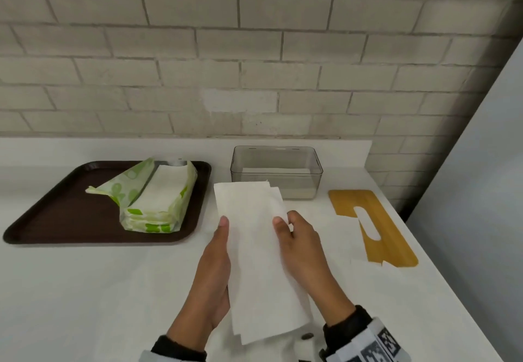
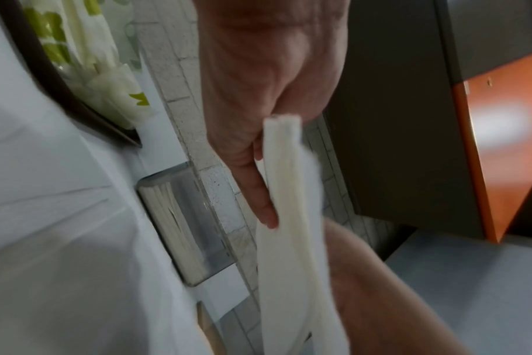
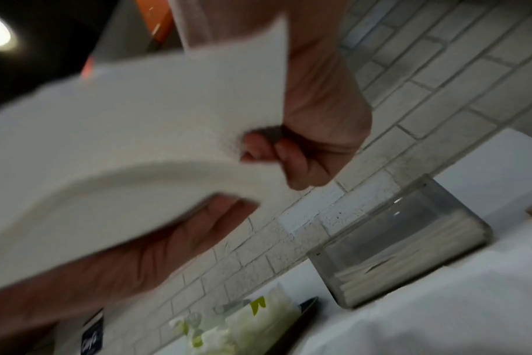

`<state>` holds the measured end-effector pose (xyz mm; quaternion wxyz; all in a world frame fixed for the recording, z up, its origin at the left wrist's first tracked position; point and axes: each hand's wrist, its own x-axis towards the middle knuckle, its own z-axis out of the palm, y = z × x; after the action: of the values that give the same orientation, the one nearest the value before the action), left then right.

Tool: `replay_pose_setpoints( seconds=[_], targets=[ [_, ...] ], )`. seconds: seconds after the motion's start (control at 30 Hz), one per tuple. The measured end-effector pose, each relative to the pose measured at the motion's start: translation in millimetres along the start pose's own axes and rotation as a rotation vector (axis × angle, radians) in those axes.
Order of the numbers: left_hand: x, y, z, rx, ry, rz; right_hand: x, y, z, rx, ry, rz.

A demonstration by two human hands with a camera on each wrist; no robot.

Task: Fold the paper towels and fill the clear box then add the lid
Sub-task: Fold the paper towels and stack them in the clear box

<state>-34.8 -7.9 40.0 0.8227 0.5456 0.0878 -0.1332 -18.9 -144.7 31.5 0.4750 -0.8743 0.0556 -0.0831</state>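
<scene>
- Above the middle of the countertop (image 1: 85, 291), toward its near edge: the left hand (image 1: 210, 274) grips the left long edge of a folded paper towel (image 1: 254, 259), thumb laid on top and the remaining fingers underneath.
- Left wrist view: the folded paper towel (image 2: 289, 216) appears edge-on as several stacked layers, with one straight finger of the left hand (image 2: 258, 79) lying along it.
- The right hand (image 1: 305, 251) pinches the right long edge of the same towel, thumb on top, fingers curled below.
- Right wrist view: the curled fingertips (image 3: 258, 149) of the right hand (image 3: 316, 115) meet the towel's (image 3: 122, 132) edge; the picture is blurred.
- The towel is held off the counter, its long axis running away from the person; its far end overlaps the front wall of the clear box in the head view.
- Clear box (image 1: 276, 172): stands open near the counter's back edge, just beyond the towel; a low stack of folded towels lies on its floor.
- Lid (image 1: 370, 225): yellow-brown, flat, with an oval slot, lying along the right edge of the counter, just right of the box.
- Brown tray (image 1: 56, 214): on the left part of the counter, carrying an opened green-and-white towel pack (image 1: 152, 200) with white sheets exposed.
- Brick wall (image 1: 254, 50): behind the counter's back edge.
</scene>
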Motion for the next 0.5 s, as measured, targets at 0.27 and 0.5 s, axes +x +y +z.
replay_pose_setpoints(
  seconds=[0.27,0.5],
  targets=[
    [1,-12,-14,0.211,0.141,0.132,7,-10,6,0.070,-0.151,0.011],
    [-11,-3,-76,0.168,0.361,0.173,79,14,13,0.193,-0.236,0.392]
  ],
)
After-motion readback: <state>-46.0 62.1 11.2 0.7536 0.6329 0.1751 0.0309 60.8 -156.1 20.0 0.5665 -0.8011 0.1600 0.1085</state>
